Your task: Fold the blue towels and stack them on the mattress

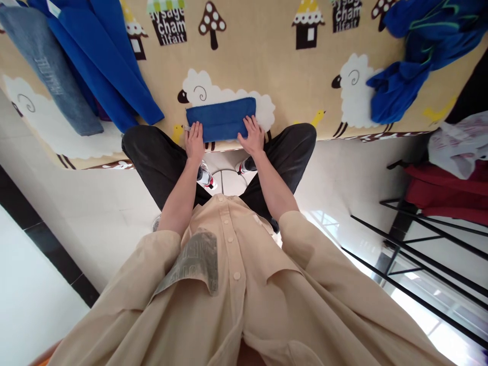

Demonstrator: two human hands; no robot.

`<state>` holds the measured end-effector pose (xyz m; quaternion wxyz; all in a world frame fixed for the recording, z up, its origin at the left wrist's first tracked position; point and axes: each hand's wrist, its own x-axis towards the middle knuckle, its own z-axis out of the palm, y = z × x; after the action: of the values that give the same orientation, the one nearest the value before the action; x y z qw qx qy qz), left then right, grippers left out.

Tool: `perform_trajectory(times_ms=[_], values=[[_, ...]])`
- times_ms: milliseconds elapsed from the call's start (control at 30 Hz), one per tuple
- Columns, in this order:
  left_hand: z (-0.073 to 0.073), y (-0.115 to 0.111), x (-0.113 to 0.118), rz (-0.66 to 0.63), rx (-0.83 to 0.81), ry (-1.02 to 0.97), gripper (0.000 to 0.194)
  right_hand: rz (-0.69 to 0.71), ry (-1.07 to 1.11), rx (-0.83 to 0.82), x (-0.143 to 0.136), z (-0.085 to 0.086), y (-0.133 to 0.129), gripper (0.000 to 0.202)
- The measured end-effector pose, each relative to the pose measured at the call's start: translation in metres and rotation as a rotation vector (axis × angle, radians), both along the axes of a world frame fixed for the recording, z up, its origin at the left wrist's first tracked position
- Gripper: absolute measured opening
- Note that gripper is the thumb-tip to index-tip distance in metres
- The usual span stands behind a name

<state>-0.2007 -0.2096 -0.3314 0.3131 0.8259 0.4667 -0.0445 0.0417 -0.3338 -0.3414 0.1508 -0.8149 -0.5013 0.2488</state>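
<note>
Blue cloth lies with ends under left hand and right hand, each grip spread.

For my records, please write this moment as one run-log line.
left hand: on left end of blue cloth | right hand: on right end | cloth: flat on sheep-print cover | far right: crumpled blue garment

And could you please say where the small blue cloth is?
In the head view, the cloth lies above centre on the printed cover, left hand at its left end, right hand at its right.
</note>
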Motion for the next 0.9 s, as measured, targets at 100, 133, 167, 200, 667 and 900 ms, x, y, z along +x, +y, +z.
perform_trajectory(times_ms=[100,133,167,200,667,900], values=[[0.006,0.001,0.000,-0.049,0.036,0.077,0.073,0.056,-0.004,-0.029,0.004,0.004,-0.003,0.081],[0.009,0.001,0.000,-0.061,0.046,0.102,0.073,0.075,-0.006,-0.039,0.005,0.007,-0.004,0.083],[0.014,0.002,0.000,-0.071,0.052,0.128,0.073,0.089,-0.008,-0.050,0.007,0.010,-0.005,0.083],[0.018,0.002,-0.001,-0.079,0.054,0.150,0.073,0.098,-0.012,-0.060,0.008,0.014,-0.005,0.081],[0.046,-0.007,-0.029,-0.008,-0.031,0.105,0.069,-0.019,-0.039,-0.001,0.006,0.049,-0.024,0.058],[0.022,0.002,-0.036,0.333,-0.078,-0.180,0.061,-0.118,0.001,0.060,0.005,0.045,-0.019,0.054]])
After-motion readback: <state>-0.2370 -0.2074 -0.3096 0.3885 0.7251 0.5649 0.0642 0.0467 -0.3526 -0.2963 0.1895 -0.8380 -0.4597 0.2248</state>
